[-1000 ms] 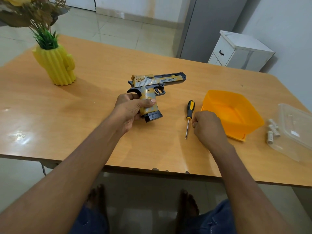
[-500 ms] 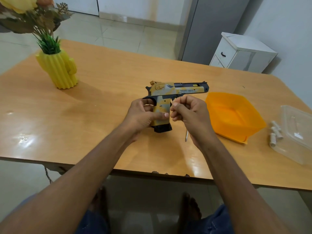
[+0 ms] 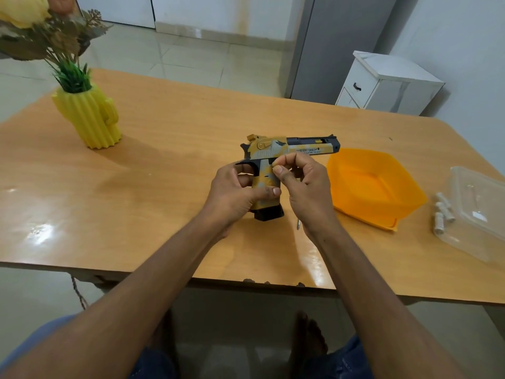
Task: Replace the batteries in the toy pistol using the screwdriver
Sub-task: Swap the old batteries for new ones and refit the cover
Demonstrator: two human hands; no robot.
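Note:
The toy pistol, yellow and grey with a black magazine base, is held upright above the table, barrel pointing right. My left hand grips its handle, thumb across the side. My right hand has curled fingers, and its thumb and forefinger pinch the pistol by the trigger guard. The screwdriver lies on the table under my right hand; only its metal tip shows. Three white batteries lie at the right.
An orange bowl sits just right of my hands. A clear plastic container stands by the batteries at the right edge. A yellow cactus vase stands at the far left. A white cabinet is beyond the table.
My left hand lifted the pistol and brought it right. My right hand left the table beside the screwdriver and came up to the pistol's trigger area.

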